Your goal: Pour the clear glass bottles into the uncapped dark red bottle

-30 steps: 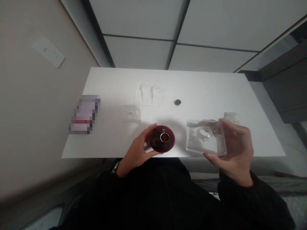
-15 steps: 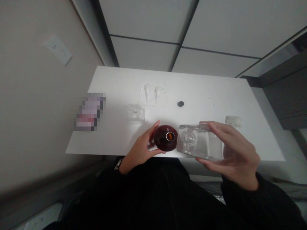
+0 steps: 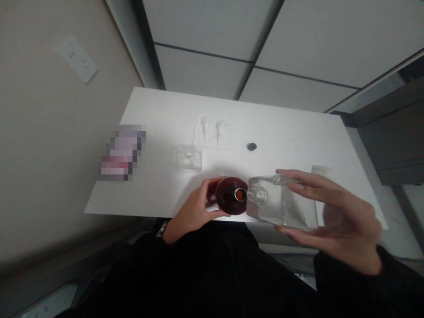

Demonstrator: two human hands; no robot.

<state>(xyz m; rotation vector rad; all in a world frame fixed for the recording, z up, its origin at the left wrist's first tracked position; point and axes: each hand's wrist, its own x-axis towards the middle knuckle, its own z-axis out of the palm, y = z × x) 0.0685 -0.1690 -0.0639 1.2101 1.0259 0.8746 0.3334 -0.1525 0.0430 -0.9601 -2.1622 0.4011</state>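
My left hand [image 3: 197, 205] is wrapped round a dark brown bottle [image 3: 228, 201], whose uncapped round mouth faces up toward me. From the right, my right hand [image 3: 344, 216] grips a clear square glass bottle [image 3: 283, 203] tilted on its side, its neck pointing left. The clear bottle's neck [image 3: 258, 195] is right beside the brown bottle's mouth; whether they touch I cannot tell. Any liquid passing between them cannot be made out. Behind the hands a small dark cap [image 3: 251, 146] lies on the white table [image 3: 159, 194].
A second clear square bottle [image 3: 189, 158] stands left of centre. Two white pump tops [image 3: 212, 130] lie on a thin white sheet. A blurred-out phone-like object [image 3: 122, 152] is at the left edge. Something crumpled and whitish [image 3: 321, 170] sits behind my right hand.
The clear bottle has tipped further, its neck coming closer to the brown bottle's mouth. My right hand has shifted right and slightly toward me. The view has moved a little.
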